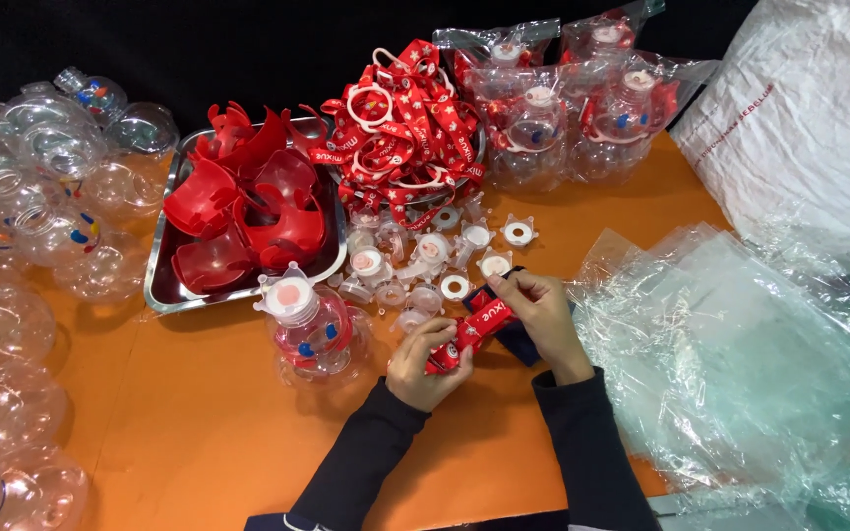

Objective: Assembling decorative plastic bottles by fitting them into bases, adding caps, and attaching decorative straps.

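At an orange surface [218, 423], a person in dark sleeves works a red printed strap [471, 332] between both hands. The left hand [427, 362] is curled shut around the strap's lower end, while the right hand [541, 315] pinches its upper end between thumb and fingertips, over a dark object that is mostly hidden beneath. The strap's long axis runs on a diagonal, from low at the left hand up toward the right, so each hand has one end and neither is the nearer. Just beside the left hand stands a clear round bottle [309, 329] with a white cap (red insert already inside). Ahead lie scattered white caps [425, 261], a heap of red straps [405, 128], and a metal tray [164, 295] of red plastic pieces. Empty clear bottles [22, 256] crowd the left edge; clear plastic bags [730, 354] are stacked at right, bagged bottles [582, 108] at the back.
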